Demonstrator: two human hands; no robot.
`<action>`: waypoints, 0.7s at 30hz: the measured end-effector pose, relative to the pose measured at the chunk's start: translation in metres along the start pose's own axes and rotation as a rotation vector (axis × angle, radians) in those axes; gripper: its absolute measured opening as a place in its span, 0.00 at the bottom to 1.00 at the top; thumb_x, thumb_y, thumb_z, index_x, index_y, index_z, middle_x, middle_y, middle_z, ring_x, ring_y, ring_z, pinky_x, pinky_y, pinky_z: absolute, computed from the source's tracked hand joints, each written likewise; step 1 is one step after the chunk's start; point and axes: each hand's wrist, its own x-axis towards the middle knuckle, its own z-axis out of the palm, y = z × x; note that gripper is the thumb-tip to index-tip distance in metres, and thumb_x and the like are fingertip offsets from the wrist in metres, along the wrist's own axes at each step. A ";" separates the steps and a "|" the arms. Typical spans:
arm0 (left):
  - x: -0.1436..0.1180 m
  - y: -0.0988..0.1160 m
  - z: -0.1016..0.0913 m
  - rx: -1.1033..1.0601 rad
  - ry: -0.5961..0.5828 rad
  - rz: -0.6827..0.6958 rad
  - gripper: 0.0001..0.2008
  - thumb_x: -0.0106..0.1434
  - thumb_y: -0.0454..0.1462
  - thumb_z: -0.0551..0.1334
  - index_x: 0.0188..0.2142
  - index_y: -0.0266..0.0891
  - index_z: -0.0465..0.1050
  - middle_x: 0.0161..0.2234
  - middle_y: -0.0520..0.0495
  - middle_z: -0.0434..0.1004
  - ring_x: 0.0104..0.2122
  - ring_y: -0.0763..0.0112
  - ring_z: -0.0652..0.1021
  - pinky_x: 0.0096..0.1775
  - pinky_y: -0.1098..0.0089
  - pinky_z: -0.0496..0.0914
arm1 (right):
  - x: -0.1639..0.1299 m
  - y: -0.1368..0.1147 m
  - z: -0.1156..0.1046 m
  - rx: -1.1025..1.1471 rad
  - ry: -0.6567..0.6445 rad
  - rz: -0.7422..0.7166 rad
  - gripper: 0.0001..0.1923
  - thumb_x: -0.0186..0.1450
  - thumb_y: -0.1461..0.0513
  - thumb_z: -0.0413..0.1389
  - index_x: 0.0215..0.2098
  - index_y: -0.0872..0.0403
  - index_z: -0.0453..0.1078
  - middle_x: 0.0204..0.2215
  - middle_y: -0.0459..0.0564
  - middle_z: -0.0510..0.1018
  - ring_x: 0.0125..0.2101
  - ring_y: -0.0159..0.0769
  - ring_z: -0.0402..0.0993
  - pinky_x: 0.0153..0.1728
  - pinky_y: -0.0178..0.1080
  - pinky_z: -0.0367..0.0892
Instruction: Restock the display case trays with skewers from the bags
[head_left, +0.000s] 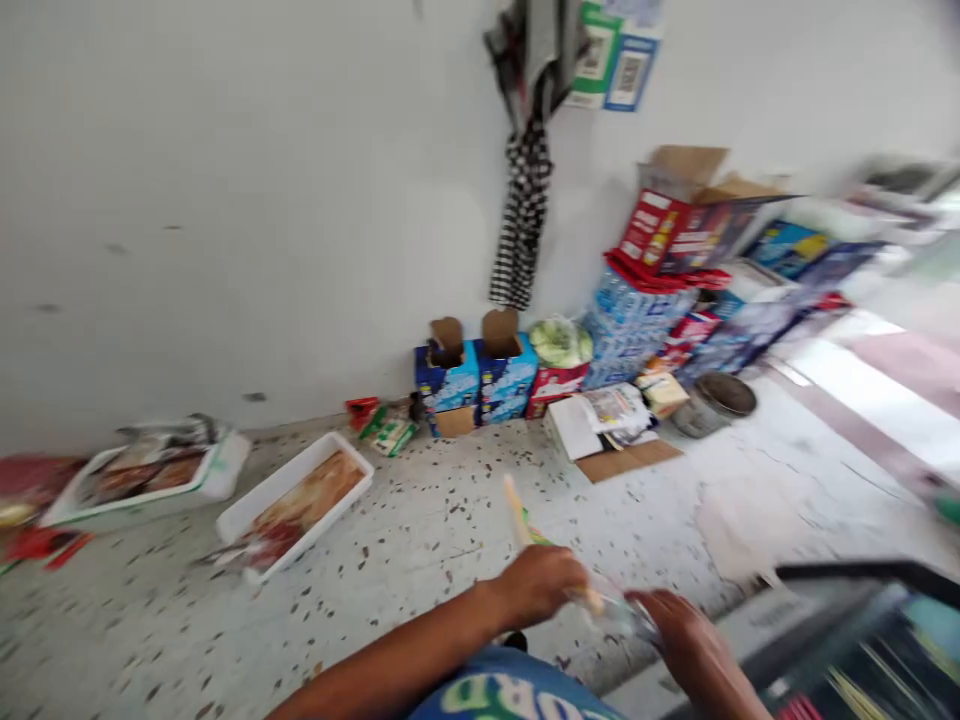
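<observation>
**Low at the frame's bottom edge: both hands busy with a stick and a clear wrapper**

Down by the near white tray, to its right and closer to you, your left hand is curled around a pale stick that pokes up and away from you. Your right hand sits just beside it, fingers bent onto a clear plastic wrapper stretched between the two hands; motion blur hides exactly how tightly either one pinches. Judging from this, the stick is partly inside the wrapper, so the handling looks midway: neither free of the plastic nor set down.

As for containers, the near white tray lies on the speckled floor and holds something brownish-red, too smeared to name. Left of it, a second tray carries dark reddish contents with crumpled plastic on top. Behind the near tray and to its right, against the wall, stand two blue cartons with flaps open, contents hidden. Further right of them come a stack of packaged goods, an open cardboard box on top, and a round grey bowl whose inside you cannot make out.
</observation>
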 end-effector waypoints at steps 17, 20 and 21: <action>-0.141 -0.037 -0.142 0.335 0.637 -0.526 0.10 0.60 0.37 0.53 0.37 0.44 0.72 0.34 0.48 0.74 0.36 0.68 0.74 0.39 0.70 0.69 | 0.221 -0.159 0.021 0.016 -0.185 -0.654 0.11 0.58 0.63 0.51 0.33 0.50 0.74 0.30 0.46 0.79 0.33 0.36 0.73 0.30 0.32 0.59; -0.163 -0.063 -0.179 0.300 0.687 -0.678 0.10 0.60 0.38 0.53 0.34 0.42 0.73 0.36 0.48 0.75 0.38 0.67 0.73 0.43 0.68 0.67 | 0.268 -0.207 0.019 -0.022 -0.245 -0.740 0.11 0.59 0.60 0.50 0.30 0.51 0.75 0.27 0.48 0.78 0.29 0.36 0.72 0.27 0.33 0.57; -0.170 -0.072 -0.193 0.263 0.696 -0.706 0.11 0.60 0.39 0.53 0.35 0.42 0.73 0.37 0.48 0.75 0.39 0.67 0.73 0.43 0.68 0.66 | 0.283 -0.223 0.017 -0.038 -0.259 -0.772 0.12 0.60 0.59 0.50 0.29 0.52 0.75 0.26 0.48 0.78 0.29 0.36 0.72 0.27 0.33 0.57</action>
